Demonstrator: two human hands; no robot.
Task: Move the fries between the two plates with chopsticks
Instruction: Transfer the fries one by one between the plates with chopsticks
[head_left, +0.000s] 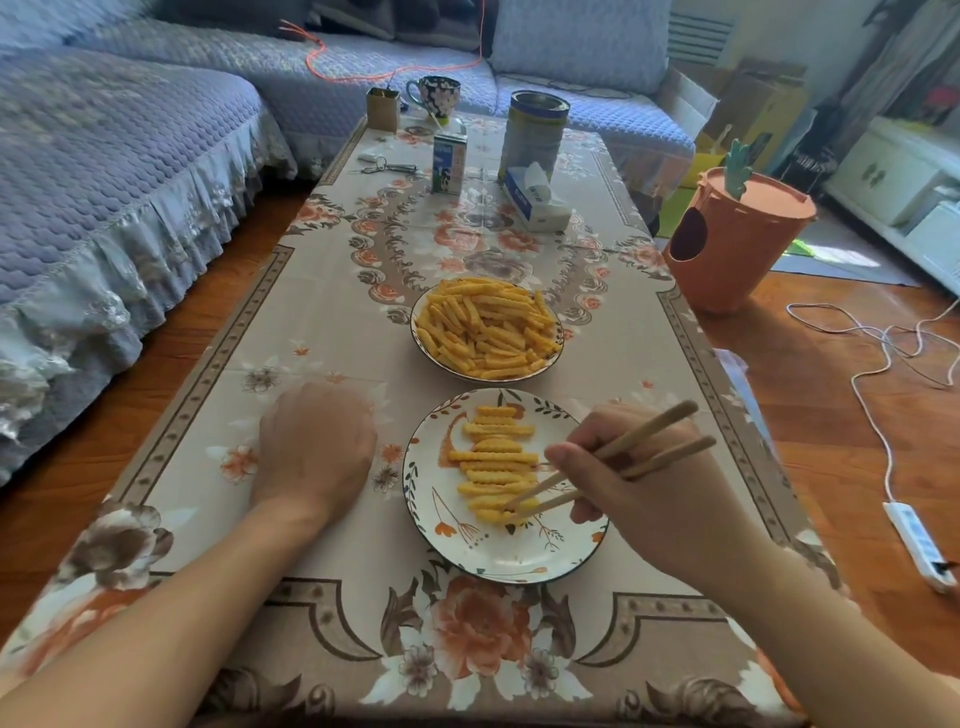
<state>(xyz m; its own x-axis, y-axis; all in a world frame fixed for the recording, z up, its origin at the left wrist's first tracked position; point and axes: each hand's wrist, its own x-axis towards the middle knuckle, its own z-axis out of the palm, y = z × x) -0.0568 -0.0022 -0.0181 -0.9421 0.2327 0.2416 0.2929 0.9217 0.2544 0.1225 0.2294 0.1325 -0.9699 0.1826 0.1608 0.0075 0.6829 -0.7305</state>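
Wooden chopsticks (602, 457) were gripped in the right hand (644, 493), tips closed on a ridged crinkle-cut fry (498, 514) on the near floral plate (441, 535). The left hand (317, 447) was curled empty on the tablecloth (322, 322). Fries (485, 327) were heaped in the far plate (421, 348).

Far white plate with a dark rim (422, 347) holds a loose, heaped pile of yellow crinkle-cut fries (485, 327). Near white plate with floral print (431, 519), just in front of it, carries a neat column of crosswise fries (493, 457). Two tan wooden chopsticks (613, 457) slant down-left, tips touching the nearest fry in that column.
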